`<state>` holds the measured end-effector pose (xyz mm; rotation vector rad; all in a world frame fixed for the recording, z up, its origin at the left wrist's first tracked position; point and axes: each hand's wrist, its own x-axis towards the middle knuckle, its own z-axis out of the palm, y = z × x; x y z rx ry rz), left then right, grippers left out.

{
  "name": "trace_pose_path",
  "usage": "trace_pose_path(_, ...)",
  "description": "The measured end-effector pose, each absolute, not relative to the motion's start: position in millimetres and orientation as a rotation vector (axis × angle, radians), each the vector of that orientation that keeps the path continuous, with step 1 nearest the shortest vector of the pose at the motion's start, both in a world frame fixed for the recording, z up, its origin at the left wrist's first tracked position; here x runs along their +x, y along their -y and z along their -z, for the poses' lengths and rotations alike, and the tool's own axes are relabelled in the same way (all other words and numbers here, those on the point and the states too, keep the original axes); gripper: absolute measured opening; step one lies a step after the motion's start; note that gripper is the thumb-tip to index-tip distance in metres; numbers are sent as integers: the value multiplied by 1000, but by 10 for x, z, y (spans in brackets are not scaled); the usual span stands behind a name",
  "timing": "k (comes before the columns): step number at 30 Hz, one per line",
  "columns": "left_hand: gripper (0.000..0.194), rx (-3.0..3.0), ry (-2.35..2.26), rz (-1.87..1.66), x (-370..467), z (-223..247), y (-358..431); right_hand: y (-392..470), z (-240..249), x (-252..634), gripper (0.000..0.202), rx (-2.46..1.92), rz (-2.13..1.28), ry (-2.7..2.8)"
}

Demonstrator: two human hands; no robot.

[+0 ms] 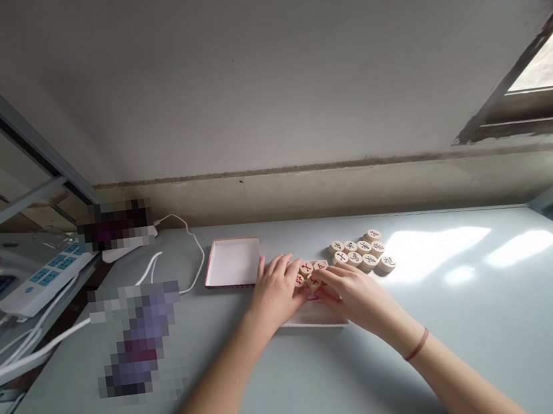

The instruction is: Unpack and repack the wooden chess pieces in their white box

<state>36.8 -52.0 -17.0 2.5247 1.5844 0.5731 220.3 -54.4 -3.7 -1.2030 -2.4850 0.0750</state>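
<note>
Round wooden pieces with red characters [306, 268] lie in a shallow open box [315, 320] in front of me. My left hand [277, 289] is at the box's left side, its fingers curved around the red pieces. From the right, my right hand [349, 286] reaches over the box with its fingers closed on a red-marked piece [314, 281]. Several pieces with dark characters [355, 258] stand grouped on the table just beyond my right hand. The box's near inside is partly bare; my hands hide its sides.
An empty lid [234, 262] lies on the grey table [299, 392], left of the box. Farther left are a blurred bluish object [144, 337], white cables [195, 244] and a power strip [48, 275]. A wall rises behind the table.
</note>
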Motion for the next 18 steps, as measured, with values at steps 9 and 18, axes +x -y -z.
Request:
trace_pose_path(9,44,2519,-1561,-513,370,125,530,547,50,2156,15,-1197,-12,2480)
trace_pose_path(18,49,2530,-1560,-478,382,115,516,554,8,2159,11,-1189,-105,2466)
